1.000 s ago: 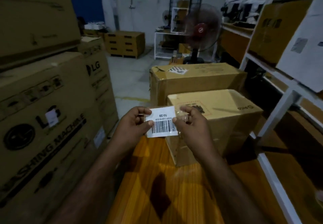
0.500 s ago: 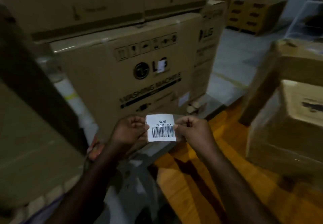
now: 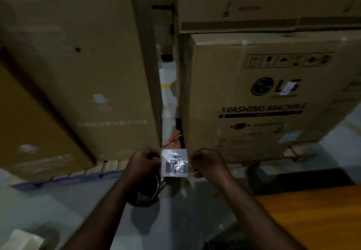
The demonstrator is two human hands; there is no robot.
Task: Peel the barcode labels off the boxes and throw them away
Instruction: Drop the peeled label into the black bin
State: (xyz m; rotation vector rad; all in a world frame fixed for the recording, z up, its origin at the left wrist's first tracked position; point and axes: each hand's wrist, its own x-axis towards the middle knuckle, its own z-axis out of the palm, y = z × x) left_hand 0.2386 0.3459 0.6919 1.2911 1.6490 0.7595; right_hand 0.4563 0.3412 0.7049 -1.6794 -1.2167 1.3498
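A white barcode label (image 3: 174, 163) with clear tape over it hangs between my two hands in front of me. My left hand (image 3: 143, 163) pinches its left edge and my right hand (image 3: 208, 163) pinches its right edge. Behind the label stands a tall brown washing machine box (image 3: 273, 101) with a small white sticker (image 3: 288, 88) on its logo. Another large brown box (image 3: 88, 70) stands to the left, with pale labels on its face.
A narrow gap between the two big boxes shows grey floor and some red and yellow scraps (image 3: 172, 139). A dark round object (image 3: 146, 197) lies on the floor under my left wrist. An orange wooden surface (image 3: 312, 222) is at the lower right.
My view has swung left, away from the small boxes on the wooden surface, toward the tall boxes. Both hands still hold the label between them.
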